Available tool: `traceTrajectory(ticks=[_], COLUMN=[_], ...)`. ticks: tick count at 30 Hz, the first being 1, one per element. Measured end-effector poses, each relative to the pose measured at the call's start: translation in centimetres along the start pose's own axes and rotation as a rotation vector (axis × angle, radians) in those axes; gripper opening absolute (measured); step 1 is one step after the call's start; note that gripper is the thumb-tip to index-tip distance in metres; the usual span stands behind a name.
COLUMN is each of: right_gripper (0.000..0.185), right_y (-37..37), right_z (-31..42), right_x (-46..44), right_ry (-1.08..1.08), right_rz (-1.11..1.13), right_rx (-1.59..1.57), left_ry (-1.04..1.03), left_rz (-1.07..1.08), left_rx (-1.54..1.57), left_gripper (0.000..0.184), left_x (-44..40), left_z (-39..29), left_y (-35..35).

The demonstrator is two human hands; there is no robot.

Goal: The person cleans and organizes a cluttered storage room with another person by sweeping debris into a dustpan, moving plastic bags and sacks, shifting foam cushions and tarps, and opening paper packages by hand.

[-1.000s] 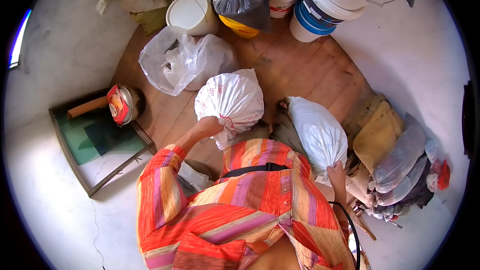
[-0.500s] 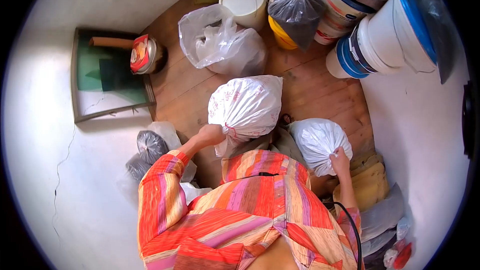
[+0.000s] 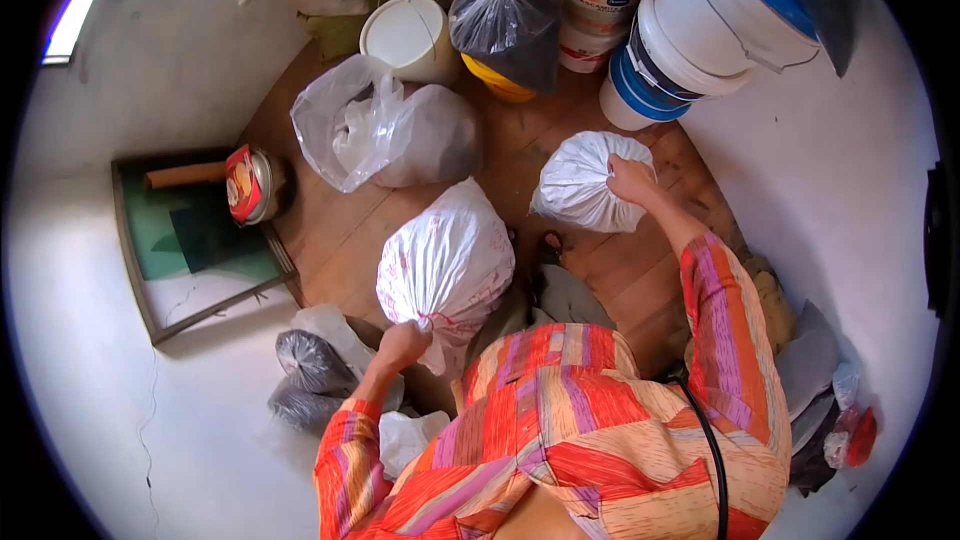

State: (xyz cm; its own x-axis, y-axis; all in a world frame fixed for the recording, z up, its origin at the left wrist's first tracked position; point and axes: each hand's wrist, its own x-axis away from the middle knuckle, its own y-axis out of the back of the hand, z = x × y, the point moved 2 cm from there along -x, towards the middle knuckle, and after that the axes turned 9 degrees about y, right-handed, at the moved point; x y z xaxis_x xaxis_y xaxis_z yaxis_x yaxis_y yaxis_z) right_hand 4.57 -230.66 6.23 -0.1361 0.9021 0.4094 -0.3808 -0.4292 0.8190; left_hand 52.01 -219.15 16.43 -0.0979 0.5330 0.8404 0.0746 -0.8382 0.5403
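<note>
My left hand (image 3: 405, 344) grips the gathered neck of a white plastic bag with red print (image 3: 445, 262), tied with a red string. That bag is full and bulges away from the hand, close to my legs. At the right, my right hand (image 3: 630, 180) is closed on the bunched top of a second, plainer white plastic bag (image 3: 583, 182), which is also filled. What both bags contain is hidden. Beyond them a clear plastic bag (image 3: 350, 135) stands open-mouthed on the wooden floor, beside a rounded greyish bundle (image 3: 435, 140).
Behind stand a white lidded bucket (image 3: 405, 35), a dark tied bag (image 3: 505, 25) on a yellow container, and stacked paint buckets (image 3: 700, 30). A framed panel (image 3: 190, 250) and a tin (image 3: 250, 187) are at left. Grey bags (image 3: 312, 365) lie near my left arm.
My right hand has carried the plain white bag forward, away from my body. My left hand still holds the printed bag, now lower in view. The camera view has shifted and turned.
</note>
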Motion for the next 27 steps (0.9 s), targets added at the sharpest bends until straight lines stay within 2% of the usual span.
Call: traceTrajectory(ticks=[3,5,11,17,19,20,22,27], right_gripper=[0.023,0.023,0.022,0.027,0.030,0.025,0.022,0.015], right_y=[-0.3,0.0,2.8,5.3,5.1,4.4,3.7,4.2], right_z=[-1.6,-2.7,-2.4,-1.2,-2.2,-3.1,-4.8,-7.1], right_x=[-3.8,-5.2,-9.6,-14.1,-14.7,-15.5,-16.7,-18.8], right_ry=[-0.010,-0.013,0.140,0.178,0.095,0.095,0.069,0.046], right_rz=[-0.001,-0.015,0.059,0.070,0.060,0.004,-0.030,-0.108], right_rx=[0.100,0.127,0.270,0.369,0.409,0.419,0.433,0.468], left_ry=[-0.030,0.030,0.119,0.064,0.033,0.041,-0.030,-0.142], left_rz=[-0.023,0.022,0.107,0.070,0.021,0.088,0.037,-0.087], left_rx=[0.006,0.003,0.106,0.071,0.104,0.137,0.080,0.017], left_gripper=[0.047,0.041,0.042,0.041,0.041,0.042,0.041,0.041], left_x=[0.0,-0.4,-1.0,-3.3,-3.5,-3.5,-5.5,-8.3], left_z=[0.3,0.3,0.1,0.4,-0.6,-1.7,-1.5,-6.5], left_y=[0.7,0.6,2.1,3.3,4.0,5.8,5.9,10.8])
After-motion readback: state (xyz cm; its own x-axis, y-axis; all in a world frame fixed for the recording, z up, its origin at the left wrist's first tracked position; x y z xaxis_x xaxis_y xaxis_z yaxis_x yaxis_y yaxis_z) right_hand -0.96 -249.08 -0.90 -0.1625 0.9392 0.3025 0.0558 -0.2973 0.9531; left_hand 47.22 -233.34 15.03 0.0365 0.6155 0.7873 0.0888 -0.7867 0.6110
